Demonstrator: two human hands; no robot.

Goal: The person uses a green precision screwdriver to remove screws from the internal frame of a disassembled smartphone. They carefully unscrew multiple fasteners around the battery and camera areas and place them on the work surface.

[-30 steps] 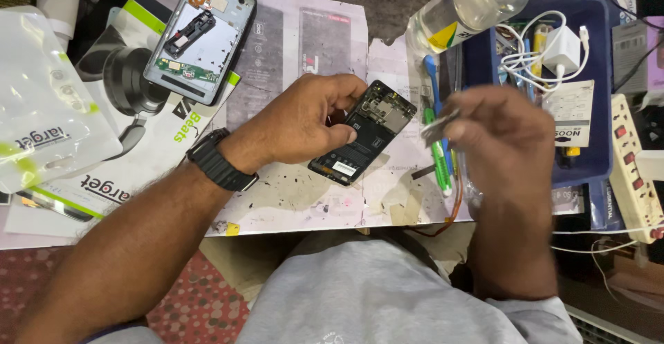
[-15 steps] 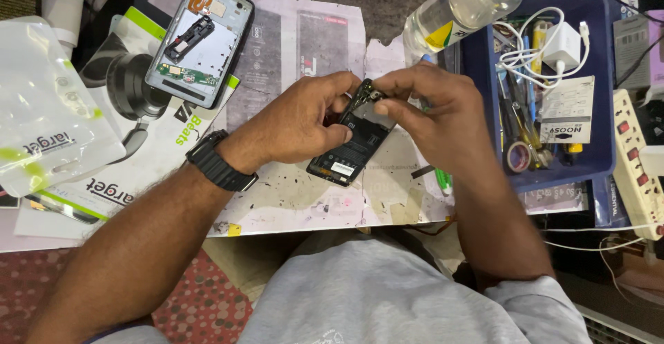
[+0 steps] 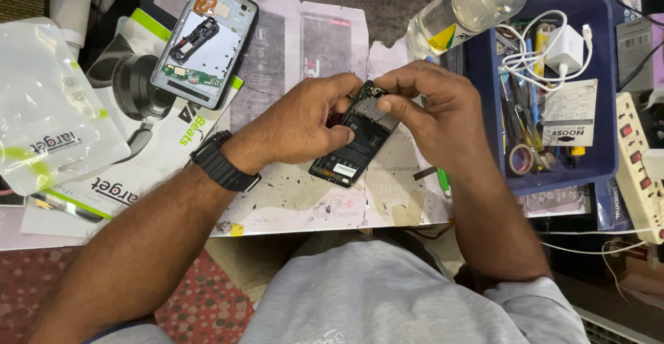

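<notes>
Holding an opened black phone (image 3: 360, 136) above the paper-covered surface (image 3: 304, 199), the left hand (image 3: 301, 123) clamps the body along its left edge, thumb on the exposed battery face. The right hand (image 3: 432, 112) is closed in a pinch at the phone's upper end; whether anything small sits between its fingertips cannot be told. The lower end of the phone hangs just over the paper, tilted toward the wearer.

Risks, as judged from this pose: pressure from the pinching fingers could bend or tear a thin connector or cable at the top edge, and a slip of the left thumb could let the phone drop onto the surface. Any small part released here could roll under the loose papers or toward the blue tray (image 3: 477, 95) of tools. The clear bottle (image 3: 463, 8) lies tilted just beyond the right hand; a sideways knock could shift it. A second phone frame (image 3: 204, 40) lies well apart, upper left.
</notes>
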